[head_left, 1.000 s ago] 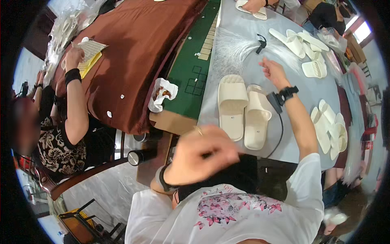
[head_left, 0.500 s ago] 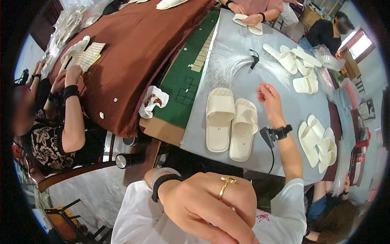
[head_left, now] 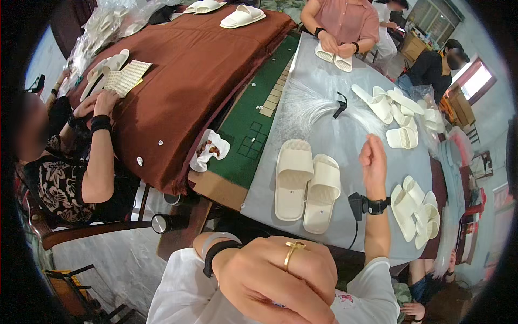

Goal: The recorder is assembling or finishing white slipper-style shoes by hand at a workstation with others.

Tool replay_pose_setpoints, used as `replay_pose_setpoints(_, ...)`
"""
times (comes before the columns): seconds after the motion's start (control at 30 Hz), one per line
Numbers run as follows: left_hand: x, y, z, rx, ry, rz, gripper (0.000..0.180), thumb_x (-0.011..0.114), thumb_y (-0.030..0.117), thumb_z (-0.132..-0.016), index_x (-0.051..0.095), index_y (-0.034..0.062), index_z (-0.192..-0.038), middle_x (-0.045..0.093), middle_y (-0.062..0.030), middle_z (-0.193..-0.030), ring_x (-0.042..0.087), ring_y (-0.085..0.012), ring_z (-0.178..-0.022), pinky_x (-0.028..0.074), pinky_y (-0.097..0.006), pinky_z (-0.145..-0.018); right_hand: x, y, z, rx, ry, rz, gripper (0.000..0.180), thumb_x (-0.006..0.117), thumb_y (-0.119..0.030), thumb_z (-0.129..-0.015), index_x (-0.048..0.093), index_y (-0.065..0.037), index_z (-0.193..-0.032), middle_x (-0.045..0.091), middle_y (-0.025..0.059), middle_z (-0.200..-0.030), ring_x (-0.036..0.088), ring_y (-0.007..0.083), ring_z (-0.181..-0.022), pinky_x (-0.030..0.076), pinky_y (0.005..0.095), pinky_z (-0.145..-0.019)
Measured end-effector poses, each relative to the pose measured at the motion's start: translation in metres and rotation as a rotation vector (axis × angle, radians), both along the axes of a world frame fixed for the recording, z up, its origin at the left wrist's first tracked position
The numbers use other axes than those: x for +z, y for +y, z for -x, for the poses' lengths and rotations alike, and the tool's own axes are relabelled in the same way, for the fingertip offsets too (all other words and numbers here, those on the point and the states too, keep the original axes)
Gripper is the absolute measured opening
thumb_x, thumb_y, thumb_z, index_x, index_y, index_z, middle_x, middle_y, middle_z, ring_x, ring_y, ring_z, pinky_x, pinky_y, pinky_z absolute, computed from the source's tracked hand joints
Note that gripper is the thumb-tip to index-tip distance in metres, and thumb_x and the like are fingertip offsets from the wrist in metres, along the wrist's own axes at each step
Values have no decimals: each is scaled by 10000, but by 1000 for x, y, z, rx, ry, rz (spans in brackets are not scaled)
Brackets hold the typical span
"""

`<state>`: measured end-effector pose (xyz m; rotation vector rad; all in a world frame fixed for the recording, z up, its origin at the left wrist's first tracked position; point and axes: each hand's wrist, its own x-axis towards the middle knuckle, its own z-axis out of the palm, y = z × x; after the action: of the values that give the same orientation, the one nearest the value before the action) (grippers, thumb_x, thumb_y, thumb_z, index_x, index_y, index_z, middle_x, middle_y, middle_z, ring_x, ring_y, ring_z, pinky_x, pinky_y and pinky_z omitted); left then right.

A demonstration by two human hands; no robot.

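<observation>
Close to the camera at the bottom, my left hand (head_left: 280, 275) has curled fingers, a gold ring, a black band and a bracelet. Whatever its fingertips may hold is hidden. My right hand (head_left: 373, 164) is raised over the grey-covered table, with its fingers bent and pressed together and a black watch-like device (head_left: 372, 205) on the wrist. Anything between those fingers is too thin to see. To the left of it lie a larger cream slipper (head_left: 294, 181) and a smaller cream slipper (head_left: 322, 194), side by side. Beyond them, a bundle of clear filaments (head_left: 310, 110) is gathered by a black tie (head_left: 340, 105).
More slippers (head_left: 402, 137) lie at the right, with another group (head_left: 415, 210) near the right edge. Crumpled white paper (head_left: 209, 150) sits on the green board (head_left: 237, 129). Co-workers handle slippers at the far side and at the brown-covered table (head_left: 194, 65).
The view has tilted, so the tables sit lower in the picture. My right hand has turned more upright, its fingers drawn closer together. My left hand stays curled near the camera.
</observation>
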<state>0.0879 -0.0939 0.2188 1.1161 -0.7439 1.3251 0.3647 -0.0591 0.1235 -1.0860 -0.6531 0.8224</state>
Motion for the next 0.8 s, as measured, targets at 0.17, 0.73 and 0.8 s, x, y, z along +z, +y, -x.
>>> replay_pose_setpoints(0.17,4,2,14,41,202,2,130,668,30,-736,654,-24,-854,575,-101,-803,552,-204,-663,434,-282,-589,-1,-30,38,507,-472,422,141,530,-144,-868,596,-29,-918,503,-38,-639,403,25,-550,333,184,-505)
replay_pose_setpoints(0.73,-186,115,59,1997,1428,199,121,561,127,-806,592,34,-878,571,-111,-823,555,-315,-709,450,-375,-626,-24,-156,33,222,-338,424,90,498,-83,-845,544,-12,-817,438,-33,-584,355,38,-493,275,187,-447)
replay_pose_setpoints(0.8,-182,101,50,2039,1484,180,98,559,106,-788,576,48,-865,574,-126,-899,558,-302,-855,466,-382,-710,-33,-171,43,195,-271,381,93,487,-97,-853,544,-24,-843,434,-43,-612,376,36,-529,283,185,-464)
